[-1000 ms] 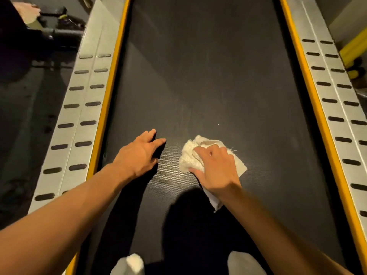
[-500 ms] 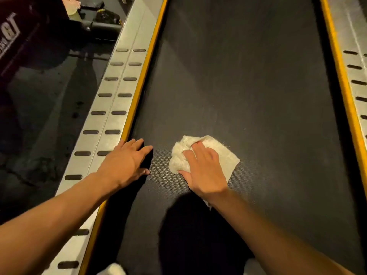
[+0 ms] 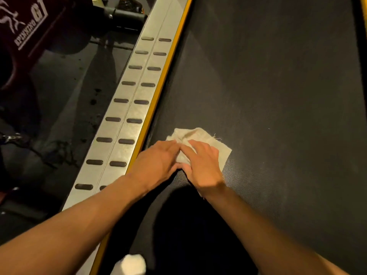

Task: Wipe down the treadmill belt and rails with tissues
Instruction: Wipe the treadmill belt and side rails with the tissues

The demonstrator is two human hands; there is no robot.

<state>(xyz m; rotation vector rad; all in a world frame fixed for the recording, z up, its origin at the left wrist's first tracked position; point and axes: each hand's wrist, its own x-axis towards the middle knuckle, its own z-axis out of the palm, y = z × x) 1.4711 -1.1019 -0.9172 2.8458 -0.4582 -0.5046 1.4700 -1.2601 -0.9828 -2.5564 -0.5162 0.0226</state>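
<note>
A crumpled off-white tissue (image 3: 198,136) lies on the black treadmill belt (image 3: 278,96), close to the belt's left edge. My right hand (image 3: 202,163) lies flat on the tissue with straight fingers and presses it onto the belt. My left hand (image 3: 156,161) rests beside it, fingers straight, its fingertips touching the tissue's left part. The two hands meet over the tissue. The silver left rail (image 3: 127,116) with dark oval slots and a yellow strip (image 3: 158,96) runs along the belt just left of my left hand.
Dark floor (image 3: 65,100) lies left of the rail. A dark red machine with white lettering (image 3: 29,22) and black equipment (image 3: 123,14) stand at the top left. A white blurred object (image 3: 131,264) shows at the bottom edge. A thin yellow strip (image 3: 364,8) marks the belt's right side.
The tissue and my right hand have slid left toward the rail. My left hand has come in from the belt's edge and now touches the tissue. The view has shifted left.
</note>
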